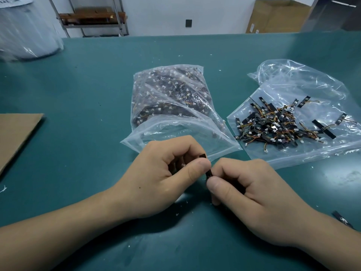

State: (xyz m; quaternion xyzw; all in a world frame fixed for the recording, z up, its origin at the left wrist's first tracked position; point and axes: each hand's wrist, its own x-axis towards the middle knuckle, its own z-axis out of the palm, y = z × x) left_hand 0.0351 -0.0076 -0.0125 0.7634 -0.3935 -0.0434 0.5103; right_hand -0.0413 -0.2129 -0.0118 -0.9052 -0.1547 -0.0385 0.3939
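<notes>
- At the near middle of the green table (78,85), the left hand (166,173) and right hand (254,192) are both curled tight. Each pinches one end of a small black strip (208,174), probably to snap or part it.
- The full bag (170,98) lies just beyond, its mouth towards the hands, handy for reaching in.
- To the right, a loose pile (283,126) lies on a flattened bag (322,90), seemingly the done pieces.

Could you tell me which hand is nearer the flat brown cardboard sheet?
Left: the left hand is well right of the flat brown cardboard sheet, the right hand farther right.
</notes>
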